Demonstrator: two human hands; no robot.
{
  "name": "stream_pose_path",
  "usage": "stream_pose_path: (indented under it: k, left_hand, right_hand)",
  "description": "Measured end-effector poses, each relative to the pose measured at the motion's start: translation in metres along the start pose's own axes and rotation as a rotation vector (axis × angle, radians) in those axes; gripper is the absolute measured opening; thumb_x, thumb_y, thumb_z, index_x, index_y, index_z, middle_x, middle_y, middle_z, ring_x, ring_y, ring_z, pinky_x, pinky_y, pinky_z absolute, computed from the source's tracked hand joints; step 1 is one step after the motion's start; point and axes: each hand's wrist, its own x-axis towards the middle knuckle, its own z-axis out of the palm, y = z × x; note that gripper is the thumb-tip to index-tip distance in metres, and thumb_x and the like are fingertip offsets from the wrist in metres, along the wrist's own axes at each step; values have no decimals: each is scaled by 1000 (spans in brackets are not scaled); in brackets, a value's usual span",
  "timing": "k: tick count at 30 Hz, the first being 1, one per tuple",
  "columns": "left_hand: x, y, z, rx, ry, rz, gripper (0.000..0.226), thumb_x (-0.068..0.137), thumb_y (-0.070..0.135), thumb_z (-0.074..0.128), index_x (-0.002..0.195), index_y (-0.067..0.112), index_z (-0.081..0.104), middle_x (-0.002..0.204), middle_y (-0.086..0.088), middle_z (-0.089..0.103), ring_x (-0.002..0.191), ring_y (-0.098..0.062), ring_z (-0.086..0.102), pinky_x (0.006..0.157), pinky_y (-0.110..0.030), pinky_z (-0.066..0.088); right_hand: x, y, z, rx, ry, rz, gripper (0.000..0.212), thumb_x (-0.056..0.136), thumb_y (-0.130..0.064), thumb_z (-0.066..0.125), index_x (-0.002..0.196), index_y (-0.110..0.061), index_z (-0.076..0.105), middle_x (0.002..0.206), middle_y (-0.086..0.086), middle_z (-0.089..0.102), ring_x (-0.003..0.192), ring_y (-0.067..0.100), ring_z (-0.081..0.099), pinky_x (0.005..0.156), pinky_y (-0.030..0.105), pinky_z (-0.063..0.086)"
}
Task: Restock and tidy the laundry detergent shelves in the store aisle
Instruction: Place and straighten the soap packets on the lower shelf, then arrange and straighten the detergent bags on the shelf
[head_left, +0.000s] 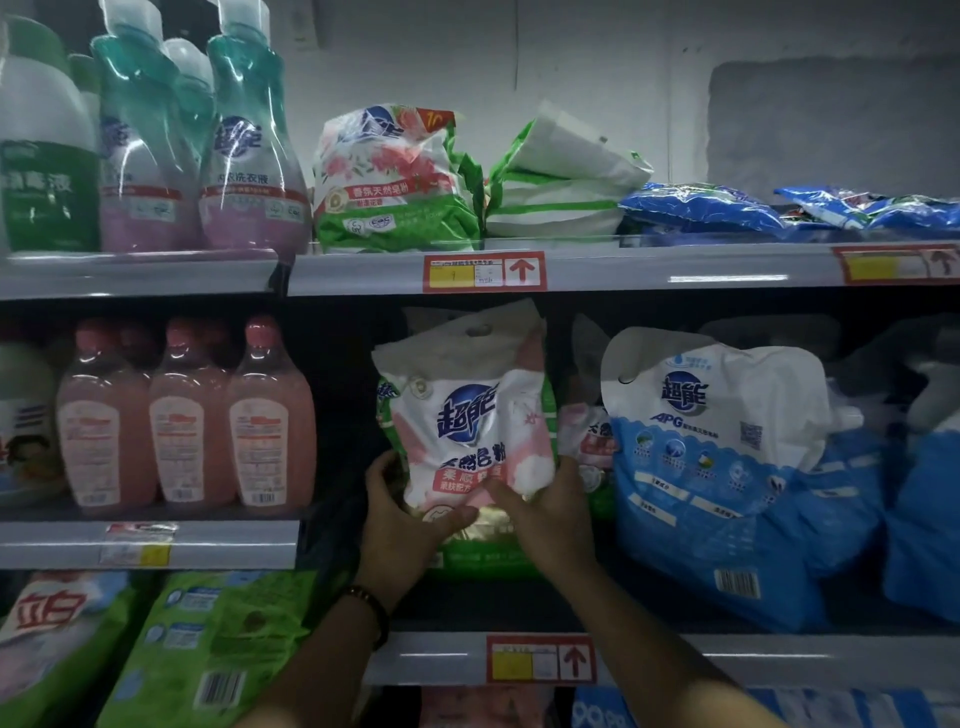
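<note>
While your left hand and right hand both clasp the lower end of the pink-and-white soft plastic soap-powder bag, it sits upright at the grey metal middle shelf. Tidying looks early, since the flat white-and-green bags above lie slumped.

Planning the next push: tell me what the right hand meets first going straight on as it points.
The pink-and-white detergent bag: the right hand grips its lower part, fingers pointing up-left into it. What lies behind the bag is hidden.
</note>
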Motion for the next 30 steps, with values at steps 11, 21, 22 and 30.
stream_pose_path:
  k: [11, 21, 22, 30]
  left_hand:
    - [-8, -7, 32, 1157, 118, 291, 66, 104, 63, 24, 161, 53, -8, 173, -11, -9, 158, -43, 2, 114, -77, 26]
    - [25, -35, 56, 1166, 241, 84, 75, 95, 75, 33, 157, 55, -2, 171, -15, 4, 151, -47, 18, 98, -80, 38]
    - [27, -36, 57, 1179, 251, 78, 75, 94, 75, 34, 158, 53, 2, 170, -15, 9, 149, -46, 23, 97, -77, 40]
    - [24, -20, 53, 1197, 99, -68, 75, 97, 73, 26, 160, 48, -6, 168, -16, 5, 141, -46, 31, 100, -75, 41]
  right_hand:
    - [-26, -11, 12, -685, 27, -446, 89, 102, -48, 49, 167, -32, -10, 173, 18, -8, 160, 38, 7, 123, 59, 31]
    - [-1, 12, -4, -899, -445, -329, 142, 84, -26, 82, 148, -47, -43, 148, 6, -63, 147, 50, -39, 122, 76, 3]
    - [3, 13, -4, -895, -454, -325, 141, 87, -25, 81, 146, -48, -45, 147, 6, -64, 147, 51, -38, 121, 77, 4]
    - [-1, 0, -13, -945, -574, -245, 134, 91, -17, 75, 147, -52, -42, 149, 6, -63, 146, 48, -41, 119, 79, -2]
